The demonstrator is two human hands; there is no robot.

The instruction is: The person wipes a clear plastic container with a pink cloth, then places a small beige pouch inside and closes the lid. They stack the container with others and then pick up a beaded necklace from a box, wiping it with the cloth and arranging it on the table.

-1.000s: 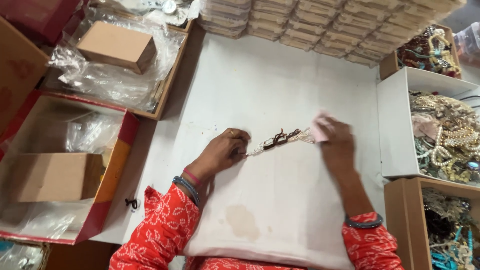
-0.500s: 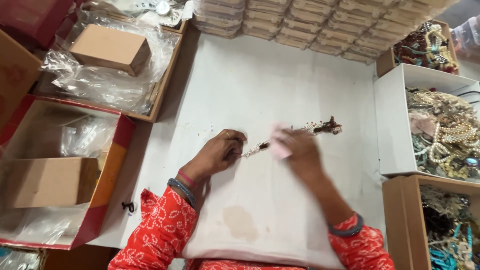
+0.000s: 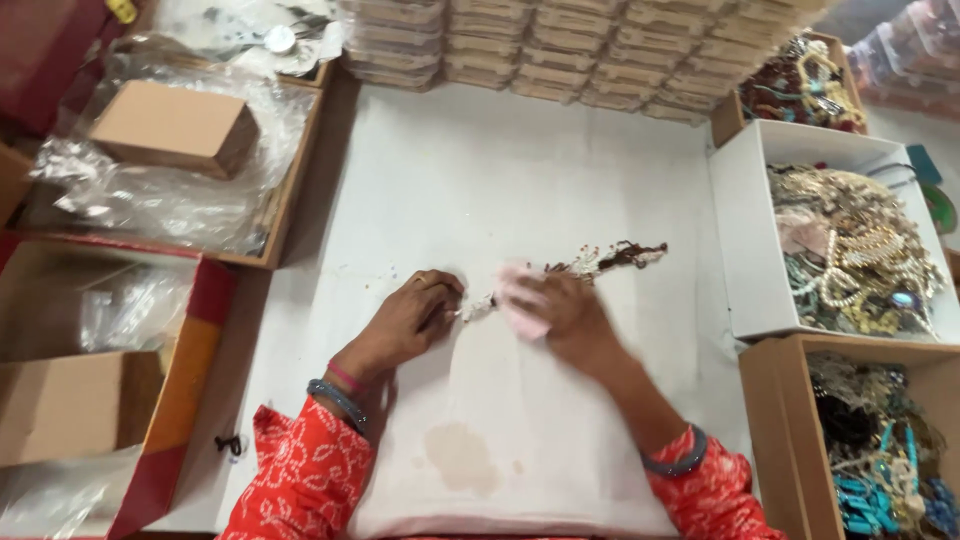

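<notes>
A beaded jewellery piece [image 3: 610, 258] with pale beads and a dark tassel end lies stretched across the white cloth-covered table [image 3: 500, 180]. My left hand [image 3: 410, 318] pins its near end against the table with closed fingers. My right hand [image 3: 560, 312], blurred with motion, presses a small pink cloth [image 3: 512, 292] onto the strand just right of my left hand. Both wrists wear bangles below red patterned sleeves.
White box [image 3: 740, 240] and brown boxes [image 3: 775, 440] full of beaded jewellery stand at the right. Stacked flat boxes [image 3: 560, 50] line the far edge. At left are open cartons with clear plastic bags [image 3: 170, 190] and small cardboard boxes [image 3: 175, 125].
My right hand with the pink cloth has slid left along the strand, from its far end toward my left hand. The dark tassel end now lies bare. My left hand stayed put.
</notes>
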